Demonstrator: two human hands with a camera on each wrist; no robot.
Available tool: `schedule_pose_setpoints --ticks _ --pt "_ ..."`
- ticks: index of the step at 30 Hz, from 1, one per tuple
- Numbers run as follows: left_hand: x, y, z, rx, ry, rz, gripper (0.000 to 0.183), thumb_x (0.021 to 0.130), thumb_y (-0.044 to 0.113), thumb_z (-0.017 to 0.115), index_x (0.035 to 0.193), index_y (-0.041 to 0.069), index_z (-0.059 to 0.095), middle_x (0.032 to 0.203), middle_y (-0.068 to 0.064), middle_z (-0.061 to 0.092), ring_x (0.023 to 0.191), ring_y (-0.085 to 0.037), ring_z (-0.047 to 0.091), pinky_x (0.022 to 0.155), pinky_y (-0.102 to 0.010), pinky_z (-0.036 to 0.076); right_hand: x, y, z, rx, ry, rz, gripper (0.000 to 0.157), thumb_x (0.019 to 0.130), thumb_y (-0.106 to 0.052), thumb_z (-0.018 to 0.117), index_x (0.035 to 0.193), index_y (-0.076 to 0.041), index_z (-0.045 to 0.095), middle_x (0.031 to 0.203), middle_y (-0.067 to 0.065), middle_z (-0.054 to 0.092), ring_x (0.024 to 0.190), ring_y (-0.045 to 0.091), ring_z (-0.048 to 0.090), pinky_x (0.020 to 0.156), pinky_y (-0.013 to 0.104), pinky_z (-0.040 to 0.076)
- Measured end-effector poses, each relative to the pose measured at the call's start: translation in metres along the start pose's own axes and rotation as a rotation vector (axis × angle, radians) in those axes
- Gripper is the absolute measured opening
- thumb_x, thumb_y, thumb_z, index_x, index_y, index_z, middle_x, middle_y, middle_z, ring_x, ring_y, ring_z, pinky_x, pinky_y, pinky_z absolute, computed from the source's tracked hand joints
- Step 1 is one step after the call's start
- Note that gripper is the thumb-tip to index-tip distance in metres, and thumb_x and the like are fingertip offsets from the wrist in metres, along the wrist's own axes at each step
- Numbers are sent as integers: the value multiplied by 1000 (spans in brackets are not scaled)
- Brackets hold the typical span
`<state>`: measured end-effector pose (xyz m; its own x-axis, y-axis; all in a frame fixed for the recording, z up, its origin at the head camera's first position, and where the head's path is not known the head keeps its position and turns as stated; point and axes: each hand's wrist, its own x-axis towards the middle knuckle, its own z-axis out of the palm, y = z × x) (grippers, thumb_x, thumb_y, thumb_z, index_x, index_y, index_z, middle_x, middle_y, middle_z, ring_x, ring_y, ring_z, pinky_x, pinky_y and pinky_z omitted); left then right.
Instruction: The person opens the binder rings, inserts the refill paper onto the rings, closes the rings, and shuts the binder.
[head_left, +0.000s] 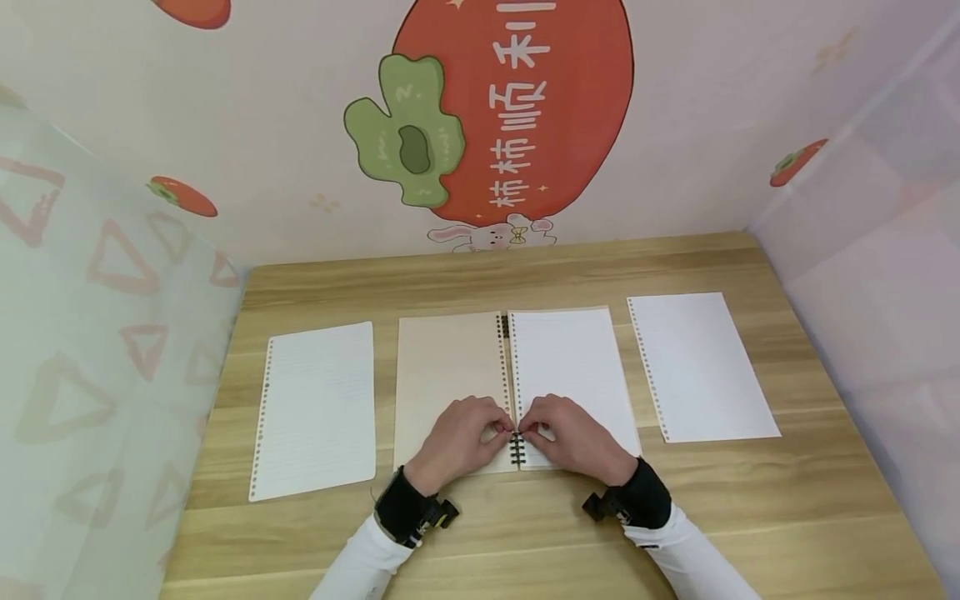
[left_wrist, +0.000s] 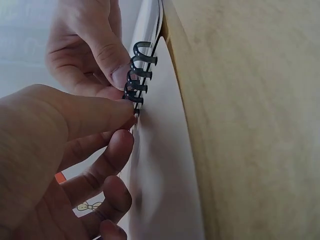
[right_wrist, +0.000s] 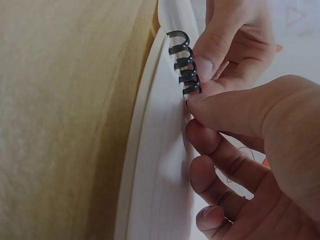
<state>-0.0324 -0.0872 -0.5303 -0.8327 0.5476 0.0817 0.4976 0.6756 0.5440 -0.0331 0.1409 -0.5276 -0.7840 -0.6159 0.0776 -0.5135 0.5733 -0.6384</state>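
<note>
An open loose-leaf notebook lies on the table, with a beige cover sheet on its left and a stack of white lined pages on its right. Along the lower spine runs a black ring binding, its curved rings standing up through the punched holes. My left hand pinches this binding at its upper end between thumb and forefinger. Facing it, my right hand pinches the same spot from the other side, thumb against the rings. Fingertips hide part of the last ring.
A second short black binding sits at the top of the spine. One loose punched sheet lies left of the notebook, another punched sheet to its right. The wooden table meets a decorated wall behind.
</note>
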Motion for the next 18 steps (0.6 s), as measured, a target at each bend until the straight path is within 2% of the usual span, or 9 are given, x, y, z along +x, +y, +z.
schedule_pose_setpoints --ticks 7,18 --pt "-1 -1 1 -10 -15 -2 8 92 28 76 96 23 81 91 14 71 84 -6 61 76 -29 51 0 -2 2 -46 17 -2 10 94 -16 73 99 -21 80 91 -13 69 85 6 60 80 29 50" --pt "-1 -1 4 31 -11 19 8 93 27 74 95 22 81 92 13 71 82 -7 58 73 -27 48 -1 -1 4 -83 50 -44 10 93 -14 74 98 -20 81 92 -11 71 86 5 61 81 32 51"
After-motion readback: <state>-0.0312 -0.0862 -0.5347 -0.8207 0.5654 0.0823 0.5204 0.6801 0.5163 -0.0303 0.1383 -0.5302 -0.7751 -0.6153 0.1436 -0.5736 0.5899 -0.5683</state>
